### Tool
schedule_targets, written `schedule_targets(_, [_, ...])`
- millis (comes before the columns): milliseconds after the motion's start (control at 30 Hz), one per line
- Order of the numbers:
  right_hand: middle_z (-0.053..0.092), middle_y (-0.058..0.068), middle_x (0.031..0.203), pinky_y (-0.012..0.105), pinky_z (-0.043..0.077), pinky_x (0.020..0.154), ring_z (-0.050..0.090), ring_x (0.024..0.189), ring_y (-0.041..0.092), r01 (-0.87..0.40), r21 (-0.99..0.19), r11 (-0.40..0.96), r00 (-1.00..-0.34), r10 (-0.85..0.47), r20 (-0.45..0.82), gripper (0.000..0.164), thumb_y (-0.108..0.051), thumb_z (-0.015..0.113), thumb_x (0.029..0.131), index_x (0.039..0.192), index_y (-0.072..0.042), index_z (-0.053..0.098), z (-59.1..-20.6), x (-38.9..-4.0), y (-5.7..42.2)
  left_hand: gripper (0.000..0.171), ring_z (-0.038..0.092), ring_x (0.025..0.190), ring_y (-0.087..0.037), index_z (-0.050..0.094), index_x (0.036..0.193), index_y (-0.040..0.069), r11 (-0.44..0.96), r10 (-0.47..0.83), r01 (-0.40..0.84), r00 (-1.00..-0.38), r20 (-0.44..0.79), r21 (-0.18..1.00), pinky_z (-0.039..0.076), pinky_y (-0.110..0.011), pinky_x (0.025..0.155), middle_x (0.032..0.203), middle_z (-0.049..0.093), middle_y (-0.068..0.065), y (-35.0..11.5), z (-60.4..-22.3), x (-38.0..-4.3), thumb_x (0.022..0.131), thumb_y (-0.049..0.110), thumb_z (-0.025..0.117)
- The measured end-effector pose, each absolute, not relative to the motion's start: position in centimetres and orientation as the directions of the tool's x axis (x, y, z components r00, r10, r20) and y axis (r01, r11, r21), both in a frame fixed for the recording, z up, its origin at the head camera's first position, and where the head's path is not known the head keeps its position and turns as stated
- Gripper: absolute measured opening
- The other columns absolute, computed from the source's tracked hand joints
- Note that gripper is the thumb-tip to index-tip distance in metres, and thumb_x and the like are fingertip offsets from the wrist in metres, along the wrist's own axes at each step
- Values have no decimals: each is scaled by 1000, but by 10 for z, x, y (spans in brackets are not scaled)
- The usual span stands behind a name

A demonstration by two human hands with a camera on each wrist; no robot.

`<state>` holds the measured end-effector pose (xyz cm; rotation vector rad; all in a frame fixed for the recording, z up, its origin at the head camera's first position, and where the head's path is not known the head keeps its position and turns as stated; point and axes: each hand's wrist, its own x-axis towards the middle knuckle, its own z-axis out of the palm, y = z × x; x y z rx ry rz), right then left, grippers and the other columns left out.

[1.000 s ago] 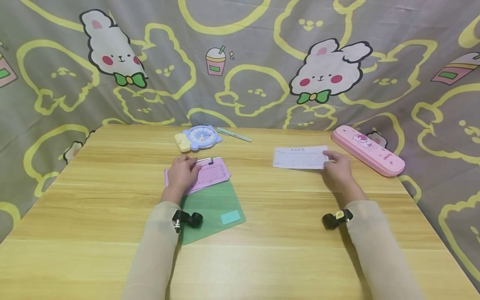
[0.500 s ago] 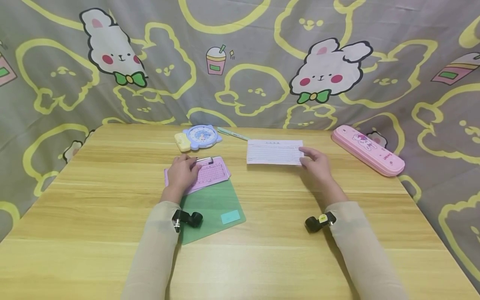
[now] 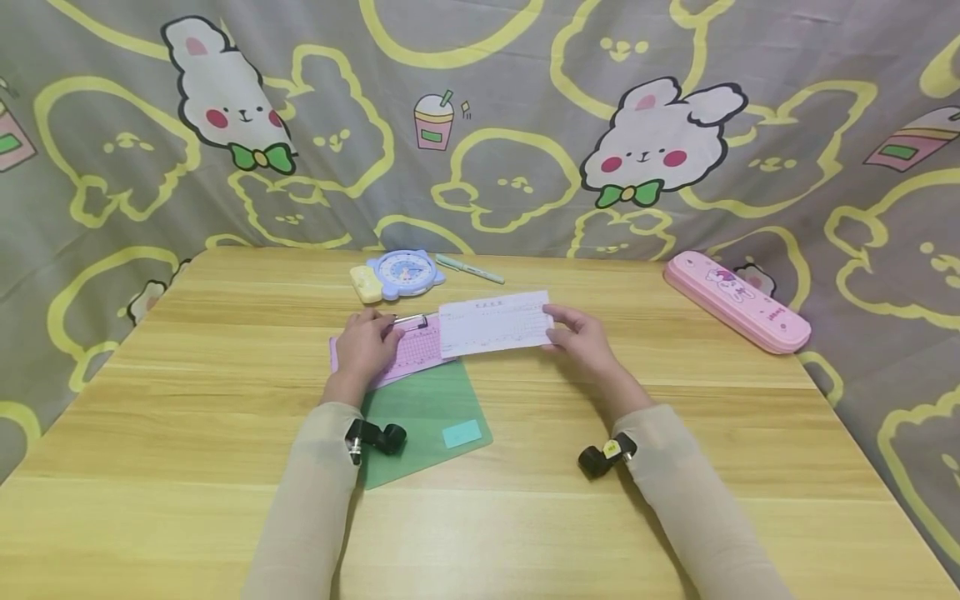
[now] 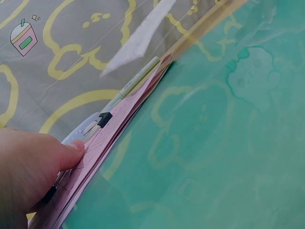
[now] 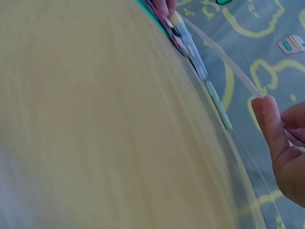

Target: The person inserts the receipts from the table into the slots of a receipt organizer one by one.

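Note:
My right hand (image 3: 585, 342) pinches the right edge of a white printed slip (image 3: 495, 325) between thumb and fingers. The slip's left end overlaps the right part of the pink gridded slips (image 3: 420, 346), which lie at the top of a translucent green clipboard (image 3: 427, 408). At the clipboard's metal clip (image 3: 410, 322), my left hand (image 3: 365, 346) grips with the thumb on top; its other fingers are partly hidden. Seen edge-on in the left wrist view, the pink slips (image 4: 102, 143) fan slightly. The right wrist view shows the white slip (image 5: 228, 59) as a thin edge.
Behind the clipboard lie a blue-and-yellow clock-shaped item (image 3: 405, 273) and a pale green pen (image 3: 468, 268). A pink pencil case (image 3: 735, 300) sits at the table's (image 3: 600, 517) back right. A patterned curtain (image 3: 510, 108) hangs behind the table.
My right hand has carried the white slip leftward from beside the pencil case to over the pink slips' right end. My left hand has stayed at the clip.

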<state>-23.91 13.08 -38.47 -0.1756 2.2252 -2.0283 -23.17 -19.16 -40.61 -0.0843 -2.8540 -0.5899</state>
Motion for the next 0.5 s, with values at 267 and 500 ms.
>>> schedule_targets(267, [44, 14, 121, 32, 48, 68, 57, 80, 22, 39, -991, 124, -962, -263, -71, 41, 6, 51, 80, 120, 0, 48, -389, -237, 108, 38, 42, 93, -27, 56, 114, 5, 916, 8, 97, -974, 225, 389, 37, -42, 74, 101, 50, -8, -192, -406, -232, 83, 28, 55])
schedule_targets(500, [47, 16, 117, 30, 49, 65, 57, 78, 20, 50, -982, 184, -941, -321, -108, 37, 9, 51, 78, 115, 5, 51, -391, -236, 93, 38, 42, 93, -26, 56, 114, 6, 916, 3, 88, -977, 212, 391, 37, -42, 74, 102, 50, -8, -191, -406, -232, 84, 29, 54])
